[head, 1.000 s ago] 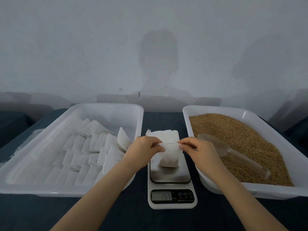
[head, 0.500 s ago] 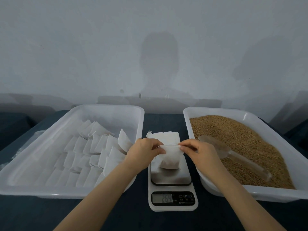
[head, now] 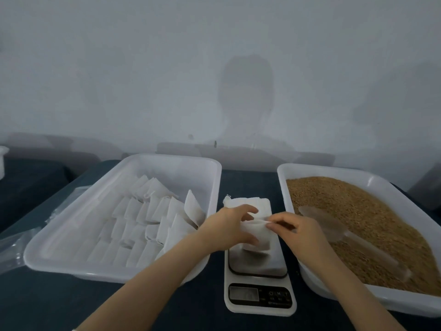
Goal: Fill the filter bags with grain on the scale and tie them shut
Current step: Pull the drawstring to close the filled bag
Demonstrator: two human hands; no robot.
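A white filter bag point(head: 259, 237) stands on the steel plate of the small kitchen scale point(head: 259, 268) at the centre. My left hand point(head: 229, 229) holds the bag's left side, fingers spread over its top. My right hand point(head: 296, 231) pinches the bag's upper right edge, where a thin string shows. A white tub of brown grain point(head: 358, 216) lies to the right, with a clear plastic scoop point(head: 343, 235) resting in it. A white tub point(head: 71, 237) on the left holds several white filter bags point(head: 143, 225).
A stack of flat white bags point(head: 248, 204) lies just behind the scale. A clear plastic wrapper point(head: 14, 244) lies left of the left tub. The table has a dark cover, and a pale wall rises close behind.
The camera has tilted up slightly. My left hand has shifted rightward over the bag's top with its fingers spread wider. The scale's readout is now blurred.
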